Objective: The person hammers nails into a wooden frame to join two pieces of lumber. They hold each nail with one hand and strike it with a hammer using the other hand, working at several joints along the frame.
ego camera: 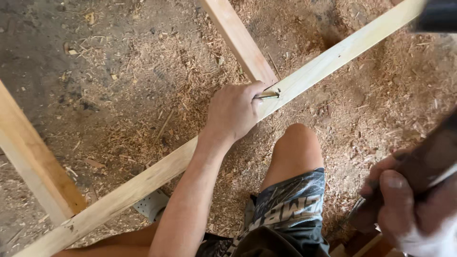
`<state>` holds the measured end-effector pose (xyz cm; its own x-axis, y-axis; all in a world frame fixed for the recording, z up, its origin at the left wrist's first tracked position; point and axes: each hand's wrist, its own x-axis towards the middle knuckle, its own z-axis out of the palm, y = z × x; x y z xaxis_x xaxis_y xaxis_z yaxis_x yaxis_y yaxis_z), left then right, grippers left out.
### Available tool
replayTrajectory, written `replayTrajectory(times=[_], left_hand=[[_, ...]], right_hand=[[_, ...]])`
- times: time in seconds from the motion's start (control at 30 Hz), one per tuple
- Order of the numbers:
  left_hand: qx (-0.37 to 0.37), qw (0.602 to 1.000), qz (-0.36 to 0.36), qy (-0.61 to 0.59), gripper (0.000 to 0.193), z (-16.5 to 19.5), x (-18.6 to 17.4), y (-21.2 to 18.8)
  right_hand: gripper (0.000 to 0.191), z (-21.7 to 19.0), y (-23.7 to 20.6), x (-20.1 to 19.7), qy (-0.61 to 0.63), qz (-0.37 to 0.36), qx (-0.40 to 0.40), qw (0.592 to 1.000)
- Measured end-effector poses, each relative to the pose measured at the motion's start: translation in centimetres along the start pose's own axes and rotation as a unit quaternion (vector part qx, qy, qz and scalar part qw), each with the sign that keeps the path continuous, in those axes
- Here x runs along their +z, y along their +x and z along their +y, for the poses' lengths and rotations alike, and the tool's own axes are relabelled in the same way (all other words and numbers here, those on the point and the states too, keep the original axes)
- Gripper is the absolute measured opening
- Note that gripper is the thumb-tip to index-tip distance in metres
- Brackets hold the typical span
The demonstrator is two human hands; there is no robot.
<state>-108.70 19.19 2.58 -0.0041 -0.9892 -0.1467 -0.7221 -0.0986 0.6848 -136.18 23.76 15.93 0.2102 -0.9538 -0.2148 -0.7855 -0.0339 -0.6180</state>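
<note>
My left hand (pixel 233 114) pinches a metal nail (pixel 267 95) and holds it against a long pale wooden batten (pixel 328 59) where a second wooden bar (pixel 237 39) meets it. The batten runs diagonally from lower left to upper right. At the lower right, blurred, my right hand (pixel 404 204) is shut on a dark handle (pixel 431 159), whose dark head (pixel 438 16) shows blurred at the top right corner. My bare knee (pixel 295 147) and patterned shorts (pixel 290 209) sit just below the batten.
Sawdust and wood shavings (pixel 143 85) cover the dirt floor. Another wooden post (pixel 33 162) joins the batten at the left. A grey shoe (pixel 152 205) peeks out under the batten.
</note>
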Motion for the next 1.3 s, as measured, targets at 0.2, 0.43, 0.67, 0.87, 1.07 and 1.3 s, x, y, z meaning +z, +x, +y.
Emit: replayTrajectory(times=[0.2,0.43,0.67,0.87,1.07,1.3], left_hand=[[0.061,0.992,0.111,-0.018,0.022,0.8,-0.7,-0.6],[0.030,0.989,0.091,-0.111,0.010,0.9,-1.8,-0.2],[0.000,0.999,0.043,-0.025,0.009,-0.8,-0.3,-0.4],[0.023,0.997,0.072,-0.013,0.010,-1.0,0.5,-0.3],[0.026,0.995,0.098,0.008,0.015,-0.2,0.5,-0.7],[0.045,0.988,0.144,0.017,0.009,0.0,0.4,-0.7]], right_hand=[[0.027,2.6,1.2,2.3,-0.241,-0.159,0.106,0.952],[0.015,7.0,-2.3,0.6,0.156,-0.008,0.014,0.988],[0.016,7.5,-1.9,2.5,0.121,-0.057,0.090,0.987],[0.019,8.4,-2.4,2.6,0.082,-0.069,0.041,0.993],[0.020,4.4,-2.6,1.3,0.143,0.042,-0.106,0.983],[0.022,-0.8,1.8,3.4,-0.169,-0.194,0.137,0.957]])
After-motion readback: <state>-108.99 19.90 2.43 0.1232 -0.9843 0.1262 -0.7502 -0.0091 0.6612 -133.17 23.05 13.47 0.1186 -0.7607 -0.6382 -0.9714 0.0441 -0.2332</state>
